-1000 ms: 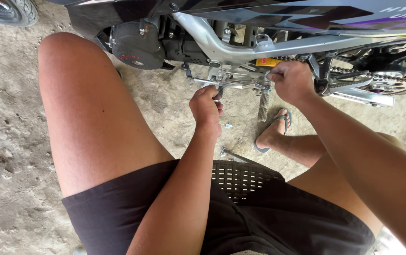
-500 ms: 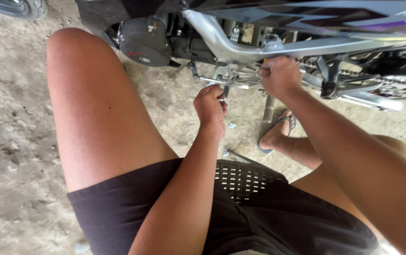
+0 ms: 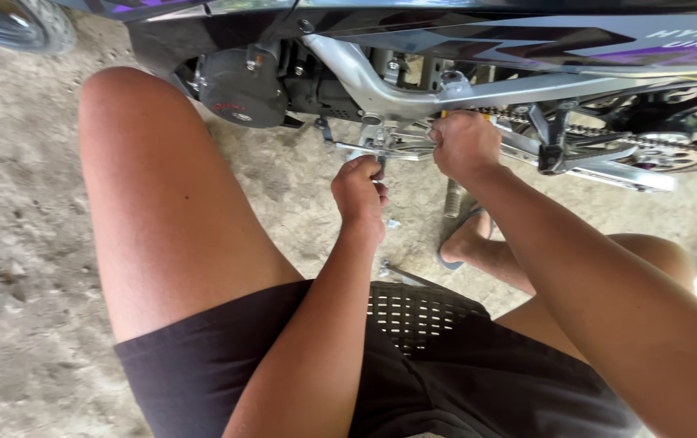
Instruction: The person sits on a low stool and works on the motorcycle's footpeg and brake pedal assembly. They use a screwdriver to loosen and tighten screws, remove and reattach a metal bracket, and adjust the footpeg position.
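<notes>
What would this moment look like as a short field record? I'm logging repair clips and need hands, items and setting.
Setting: person seated on a black perforated stool beside a motorcycle on a concrete floor
Left hand: closed around a small tool under the silver frame
Right hand: gripping a yellow-handled tool near the chain
On floor: wrench by the stool; small bolt
Foot: in a sandal

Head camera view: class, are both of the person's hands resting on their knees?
No. The left hand and the right hand are both raised to the silver parts low on the motorbike frame, not on the knees.
</notes>
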